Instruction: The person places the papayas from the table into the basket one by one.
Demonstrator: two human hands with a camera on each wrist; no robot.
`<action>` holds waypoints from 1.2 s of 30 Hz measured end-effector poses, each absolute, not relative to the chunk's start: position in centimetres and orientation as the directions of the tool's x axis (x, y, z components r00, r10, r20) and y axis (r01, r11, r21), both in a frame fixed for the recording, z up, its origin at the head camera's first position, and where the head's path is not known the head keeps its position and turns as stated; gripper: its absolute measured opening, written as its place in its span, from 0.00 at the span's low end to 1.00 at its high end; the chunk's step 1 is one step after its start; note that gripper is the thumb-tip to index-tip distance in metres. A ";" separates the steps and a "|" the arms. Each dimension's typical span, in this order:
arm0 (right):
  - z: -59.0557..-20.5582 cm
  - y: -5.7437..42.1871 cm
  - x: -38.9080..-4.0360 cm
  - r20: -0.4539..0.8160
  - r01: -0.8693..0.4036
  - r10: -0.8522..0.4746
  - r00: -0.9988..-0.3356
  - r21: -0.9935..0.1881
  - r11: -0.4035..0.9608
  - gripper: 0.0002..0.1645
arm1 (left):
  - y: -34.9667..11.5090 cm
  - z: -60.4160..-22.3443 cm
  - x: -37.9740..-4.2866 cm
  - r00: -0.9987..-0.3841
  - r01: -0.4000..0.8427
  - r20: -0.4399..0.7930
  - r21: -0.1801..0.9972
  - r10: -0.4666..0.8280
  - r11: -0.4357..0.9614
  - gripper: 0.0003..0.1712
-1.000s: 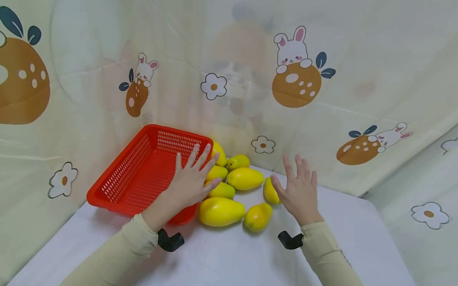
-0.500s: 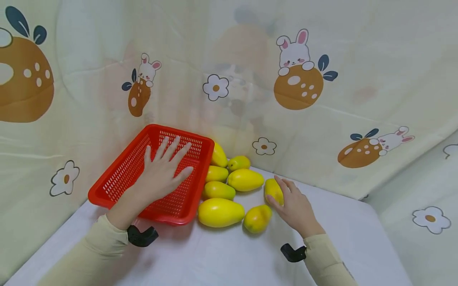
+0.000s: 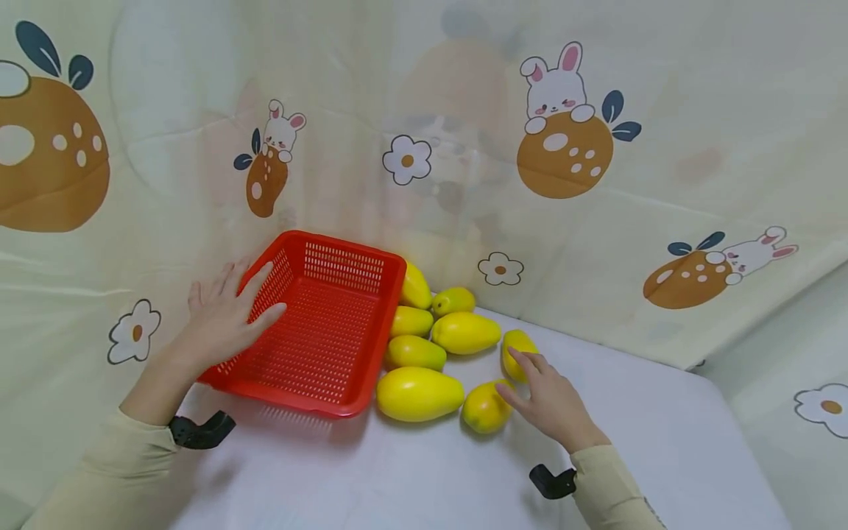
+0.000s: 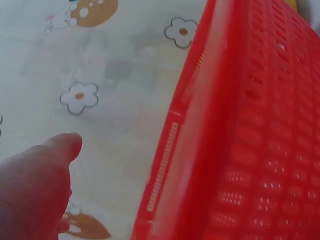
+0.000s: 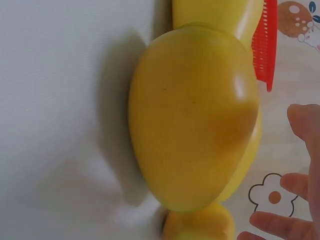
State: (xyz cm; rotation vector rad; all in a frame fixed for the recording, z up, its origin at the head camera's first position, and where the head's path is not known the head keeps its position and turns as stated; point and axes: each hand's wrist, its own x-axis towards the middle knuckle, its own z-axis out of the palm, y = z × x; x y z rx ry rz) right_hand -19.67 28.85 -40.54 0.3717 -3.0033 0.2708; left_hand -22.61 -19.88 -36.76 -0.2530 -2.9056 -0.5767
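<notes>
My left hand [image 3: 221, 324] is at the left rim of an upright red plastic basket [image 3: 318, 324], fingers spread. In the left wrist view its thumb [image 4: 62, 147] stands apart from the basket wall [image 4: 200, 165]; whether the other fingers touch the rim cannot be told. My right hand [image 3: 553, 401] hovers with spread fingers by two yellow mango-like fruits. The rear one [image 3: 518, 353] is partly covered by the fingertips, and the nearer one [image 3: 486, 408] lies by the thumb. In the right wrist view the fingers [image 5: 285, 227] are apart from the large fruit [image 5: 192, 120].
Several more yellow fruits, such as a large one [image 3: 419, 395] and one behind it [image 3: 466, 333], lie along the basket's right side. A white cloth covers the table [image 3: 411, 478]. A printed curtain [image 3: 344, 81] hangs right behind the basket and fruits.
My left hand has moved left from over the basket's right side to its left rim. My right hand has lowered towards the rightmost fruits, then come slightly nearer. The fruits stay in place.
</notes>
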 end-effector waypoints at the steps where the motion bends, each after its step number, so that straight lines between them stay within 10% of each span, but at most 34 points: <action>1: -40.7 28.9 -19.7 0.117 -0.249 -0.232 -0.966 -0.166 0.954 0.43 | -20.3 -37.0 -22.5 -0.973 0.193 0.189 0.361 0.131 0.912 0.50; 36: -42.4 28.9 -19.2 0.122 -0.332 -0.312 -0.942 -0.215 0.918 0.32 | -27.1 -40.1 -19.6 -0.971 0.132 -0.107 0.503 0.213 0.854 0.68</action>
